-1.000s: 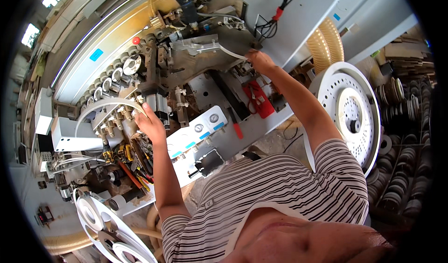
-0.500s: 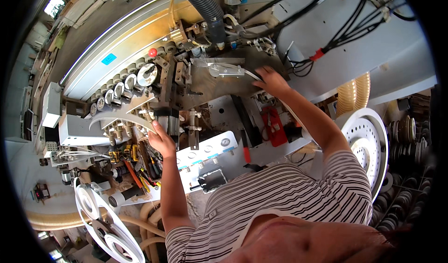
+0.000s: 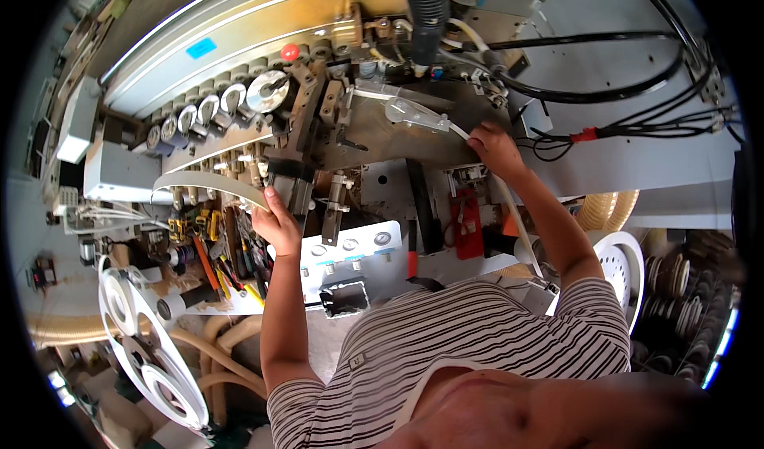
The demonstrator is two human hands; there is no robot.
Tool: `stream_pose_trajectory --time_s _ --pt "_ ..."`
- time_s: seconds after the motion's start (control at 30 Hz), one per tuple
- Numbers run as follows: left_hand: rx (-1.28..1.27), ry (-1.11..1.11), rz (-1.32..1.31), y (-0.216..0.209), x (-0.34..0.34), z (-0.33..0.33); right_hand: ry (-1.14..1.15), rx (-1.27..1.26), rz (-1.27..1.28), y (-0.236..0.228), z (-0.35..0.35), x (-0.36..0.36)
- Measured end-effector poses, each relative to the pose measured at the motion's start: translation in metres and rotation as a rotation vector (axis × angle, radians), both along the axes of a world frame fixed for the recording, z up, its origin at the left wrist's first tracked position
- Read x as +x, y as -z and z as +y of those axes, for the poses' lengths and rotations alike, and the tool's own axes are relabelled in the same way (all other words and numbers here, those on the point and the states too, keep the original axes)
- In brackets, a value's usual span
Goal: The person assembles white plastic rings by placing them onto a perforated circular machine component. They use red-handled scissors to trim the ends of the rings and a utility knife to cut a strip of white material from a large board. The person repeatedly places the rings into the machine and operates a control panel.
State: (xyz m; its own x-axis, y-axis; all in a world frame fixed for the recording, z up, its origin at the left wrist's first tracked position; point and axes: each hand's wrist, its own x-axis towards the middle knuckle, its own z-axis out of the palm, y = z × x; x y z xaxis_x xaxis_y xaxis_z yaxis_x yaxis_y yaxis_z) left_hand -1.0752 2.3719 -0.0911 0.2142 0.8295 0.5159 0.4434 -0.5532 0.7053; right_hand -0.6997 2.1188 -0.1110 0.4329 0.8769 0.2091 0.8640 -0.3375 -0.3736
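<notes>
- The left hand point(image 3: 277, 224) pinches the near end of a white edging strip point(image 3: 203, 183), which arcs away to its left, under a row of metal rollers point(image 3: 208, 111).
- The right hand point(image 3: 495, 146) is closed on a white tube point(image 3: 509, 210); a clear nozzle point(image 3: 414, 113) lies just left of it.
- Black cables point(image 3: 605, 91) crowd its right.

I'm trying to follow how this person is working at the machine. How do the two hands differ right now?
The left hand sits low and near, touching the end of the curved white edging strip; the right hand is stretched farther up, by the thin white strip below the clear plastic guard. The left arm runs nearly upright in the view; the right slants. Both arms are bare, and both hands are on the machine.
</notes>
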Motion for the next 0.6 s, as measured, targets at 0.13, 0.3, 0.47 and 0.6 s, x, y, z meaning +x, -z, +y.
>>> stream_pose_trajectory --time_s 0.13,0.3,0.47,0.6 --pt "-0.011 0.017 -0.031 0.008 -0.001 0.003 -0.019 0.139 -0.118 0.001 0.034 -0.022" --pt "0.036 0.043 -0.058 0.021 -0.01 0.006 0.094 0.1 -0.162 0.01 0.052 -0.011" --pt "0.003 0.139 -0.276 0.016 -0.009 0.005 0.165 -0.081 -0.153 0.0 0.03 -0.021" --pt "-0.015 0.297 -0.573 0.012 -0.014 0.007 0.335 -0.213 -0.273 -0.003 0.048 -0.031"
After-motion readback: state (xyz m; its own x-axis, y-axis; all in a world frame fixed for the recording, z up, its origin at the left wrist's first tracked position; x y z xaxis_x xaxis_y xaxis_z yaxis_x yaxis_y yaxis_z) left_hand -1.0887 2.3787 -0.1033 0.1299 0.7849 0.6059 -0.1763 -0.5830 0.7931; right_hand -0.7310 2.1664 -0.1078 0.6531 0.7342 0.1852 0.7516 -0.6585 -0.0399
